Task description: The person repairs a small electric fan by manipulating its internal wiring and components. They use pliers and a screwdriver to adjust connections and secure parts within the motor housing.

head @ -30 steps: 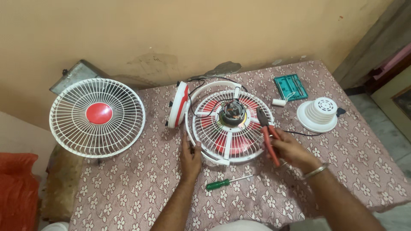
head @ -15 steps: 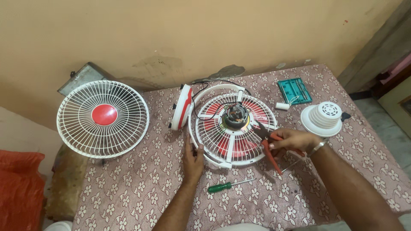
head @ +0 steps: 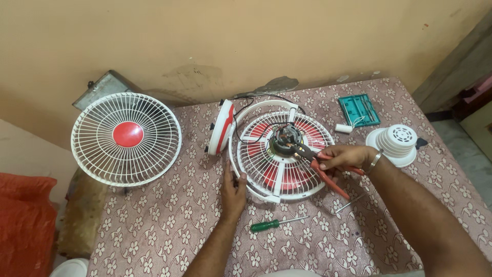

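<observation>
Red-handled pliers (head: 328, 172) sit gripped in the right hand (head: 344, 156), nose on the motor (head: 286, 141) mid-table, while the left hand (head: 233, 191) lies spread against the fan cage (head: 279, 156), probably steadying it.

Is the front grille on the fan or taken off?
Off. The grille stands apart at the table's left edge, while the fan lies open with its motor exposed under the pliers.

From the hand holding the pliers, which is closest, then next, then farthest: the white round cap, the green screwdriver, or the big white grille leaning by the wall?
Measured from the right hand:
1. White round cap, just to its right on the table.
2. Green screwdriver, lower left, near the front edge.
3. Big white grille, far left beside the wall.
</observation>
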